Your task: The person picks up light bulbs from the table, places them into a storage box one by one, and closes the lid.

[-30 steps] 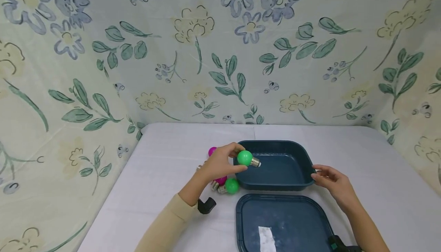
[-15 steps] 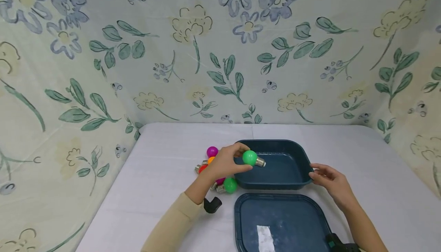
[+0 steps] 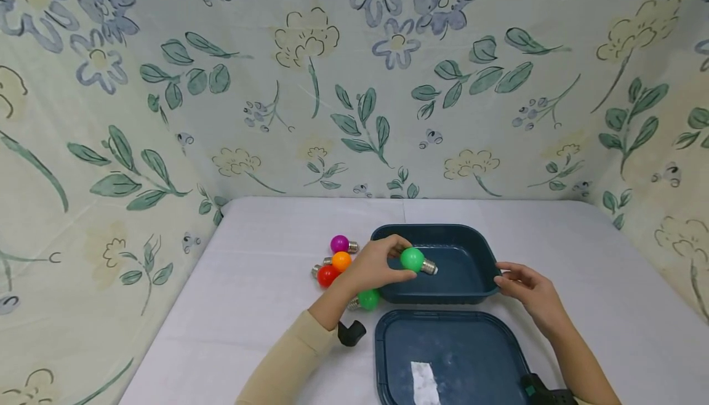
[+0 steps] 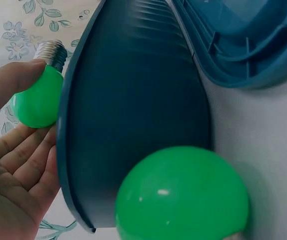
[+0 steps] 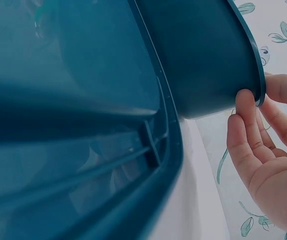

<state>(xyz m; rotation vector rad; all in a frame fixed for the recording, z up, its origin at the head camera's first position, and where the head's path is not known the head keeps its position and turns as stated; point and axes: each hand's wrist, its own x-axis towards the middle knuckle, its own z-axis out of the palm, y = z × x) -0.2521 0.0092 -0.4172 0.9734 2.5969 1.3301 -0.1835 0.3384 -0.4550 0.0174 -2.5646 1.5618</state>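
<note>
My left hand (image 3: 375, 268) pinches a green light bulb (image 3: 412, 260) between thumb and fingers, over the left part of a dark blue plastic box (image 3: 460, 272). The metal screw base of the bulb points right in the head view. In the left wrist view the bulb (image 4: 37, 102) is beside the box's rim (image 4: 63, 125). At the box's right end, my right hand (image 3: 534, 297) holds the rim, with fingers on both sides of it in the right wrist view. The inside of the box shows no bulbs; its left end is partly behind my left hand.
Left of the box lie several bulbs: a purple one (image 3: 340, 244), an orange one (image 3: 341, 261), a red one (image 3: 327, 276) and a green one (image 3: 368, 300). A matching blue lid (image 3: 460, 356) with a white label lies in front, on the white tablecloth (image 3: 266, 257).
My left hand has moved right with the green bulb, farther over the box. More of the bulbs behind it show. My right hand stays at the box's rim.
</note>
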